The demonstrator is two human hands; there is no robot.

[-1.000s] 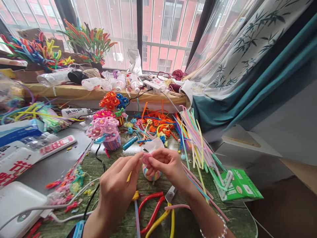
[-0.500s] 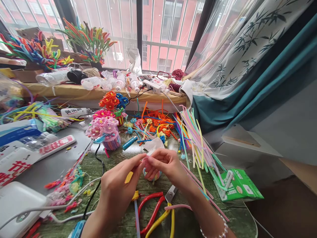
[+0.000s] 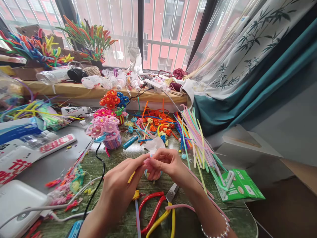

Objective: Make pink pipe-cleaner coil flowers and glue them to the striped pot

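Observation:
My left hand (image 3: 122, 181) and my right hand (image 3: 170, 164) meet over the middle of the table, fingertips pinched together. Between them is a small pink fuzzy pipe-cleaner piece (image 3: 148, 161), mostly hidden by the fingers, with a bit of light blue at its top. Just behind my right fingers a small pastel-coloured round pot (image 3: 153, 175) is partly covered. Below my hands lie red-handled pliers (image 3: 158, 208) and yellow-handled scissors (image 3: 172, 195), overlapping, with a loose pink pipe cleaner (image 3: 182, 206) beside them. White tissue (image 3: 155, 144) rests beyond my fingertips.
Finished pipe-cleaner flower pots (image 3: 111, 138) stand to the left. Bundled pastel pipe cleaners (image 3: 195, 138) and a green packet (image 3: 241, 185) lie right. A black cable (image 3: 102, 162), white power bank (image 3: 22, 206) and scraps (image 3: 71, 185) occupy the left. Bottles (image 3: 91, 81) line the windowsill.
My fingertips have shifted slightly on the pink piece, and a light blue bit now shows above it. Both hands stay together in nearly the same place.

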